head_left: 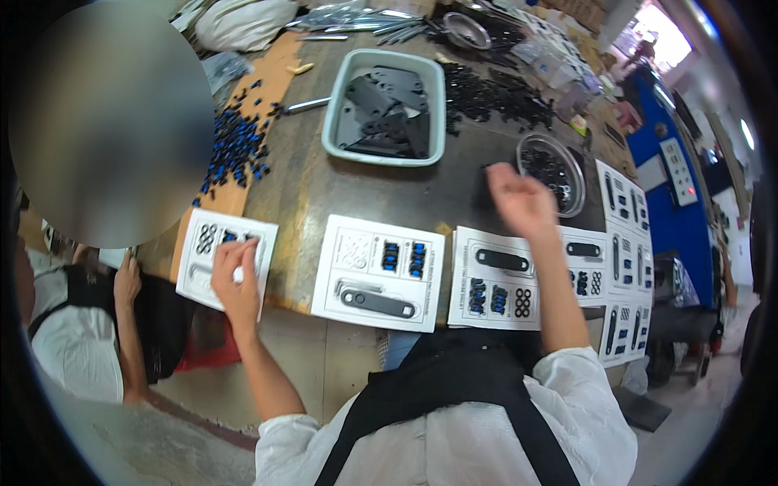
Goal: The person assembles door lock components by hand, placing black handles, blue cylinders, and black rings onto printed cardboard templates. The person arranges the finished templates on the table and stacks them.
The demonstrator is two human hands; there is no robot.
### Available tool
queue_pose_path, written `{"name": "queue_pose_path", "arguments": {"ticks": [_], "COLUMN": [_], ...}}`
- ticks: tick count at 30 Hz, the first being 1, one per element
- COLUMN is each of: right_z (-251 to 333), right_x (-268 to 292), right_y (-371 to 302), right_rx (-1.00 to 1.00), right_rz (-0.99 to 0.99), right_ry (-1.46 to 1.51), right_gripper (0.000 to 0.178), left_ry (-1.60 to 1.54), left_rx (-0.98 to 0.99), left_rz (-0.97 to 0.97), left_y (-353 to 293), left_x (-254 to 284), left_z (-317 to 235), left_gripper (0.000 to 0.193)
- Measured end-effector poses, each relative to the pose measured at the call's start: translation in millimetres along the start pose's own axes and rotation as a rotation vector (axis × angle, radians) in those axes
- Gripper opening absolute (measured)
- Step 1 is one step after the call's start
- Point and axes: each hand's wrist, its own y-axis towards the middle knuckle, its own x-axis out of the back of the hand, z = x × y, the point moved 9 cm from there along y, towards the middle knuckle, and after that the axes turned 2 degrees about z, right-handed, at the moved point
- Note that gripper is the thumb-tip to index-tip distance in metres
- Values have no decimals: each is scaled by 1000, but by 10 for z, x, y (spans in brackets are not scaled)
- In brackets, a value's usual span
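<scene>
My left hand [235, 273] is over the leftmost white printed card [194, 279], fingers bent in toward the thumb in a pinch; whatever they hold is too small to make out. That card has black rings and blue-and-black pieces on it. My right hand [521, 200] is raised beside a clear round bowl [577, 174] of small black parts. Motion smears its fingers, and a dark speck shows at their tips. Between my hands lie a card with a black slotted bar [377, 304] and another card [486, 316] with a similar bar, black rings and blue-and-black pieces.
A pale green tub [327, 138] of flat black plates stands at the middle. Loose blue-and-black pieces [235, 150] lie at left, small black parts [494, 97] at the back right. More filled cards [628, 279] lie along the right edge. A co-worker's arm [127, 300] is at left.
</scene>
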Motion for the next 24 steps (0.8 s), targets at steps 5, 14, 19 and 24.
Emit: {"name": "queue_pose_path", "arguments": {"ticks": [5,14,19,24], "right_z": [1542,1155,921,389], "right_x": [440,199,36,-14], "right_y": [5,-59,-137,-217], "right_rx": [171,113,39,-39], "right_rz": [-78,106,246,118], "right_ry": [333,96,3,48], "right_gripper": [58,38,38,29], "left_ry": [-109,591,548,583], "left_rx": [167,101,62,77], "left_rz": [-217,16,100,49], "left_y": [-22,30,166,280], "left_x": [338,648,341,437], "left_z": [453,1198,1213,1323], "left_gripper": [16,25,30,31]}}
